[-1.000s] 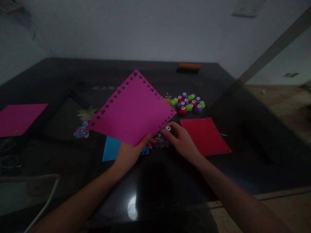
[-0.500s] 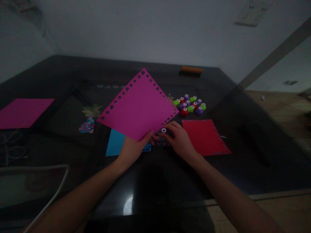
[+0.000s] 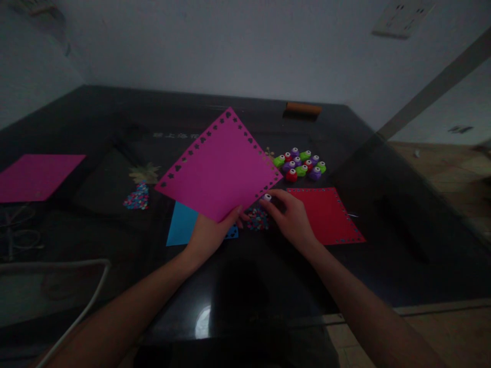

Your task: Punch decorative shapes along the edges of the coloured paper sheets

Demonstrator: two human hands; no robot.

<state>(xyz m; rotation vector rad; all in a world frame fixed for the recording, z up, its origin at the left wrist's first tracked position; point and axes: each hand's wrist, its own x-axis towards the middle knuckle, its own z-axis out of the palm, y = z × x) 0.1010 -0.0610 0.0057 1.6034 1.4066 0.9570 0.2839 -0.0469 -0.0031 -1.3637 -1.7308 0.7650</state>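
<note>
My left hand (image 3: 209, 232) grips the lower corner of a pink paper sheet (image 3: 222, 168), held up with one corner pointing away from me. Small punched shapes run along three of its edges. In my right hand (image 3: 289, 217) is a small craft punch (image 3: 266, 197) with a white top, close to the sheet's lower right edge. I cannot tell whether the punch touches the paper. Below it lies a pile of tiny coloured paper cutouts (image 3: 258, 219). A blue sheet (image 3: 180, 225) lies partly hidden under my left hand, and a red sheet (image 3: 318, 217) with punched edges lies right of my right hand.
Several green, red and purple craft punches (image 3: 301, 166) stand behind the red sheet. Another cutout pile (image 3: 137, 197) and a second pink sheet (image 3: 38, 176) lie to the left. A brown roll (image 3: 303, 108) rests near the wall. A white cable (image 3: 90, 263) crosses the near left.
My right hand has moved slightly right with the craft punch, which has tipped so its top faces more upward. More of the cutout pile shows. The pink sheet has barely shifted.
</note>
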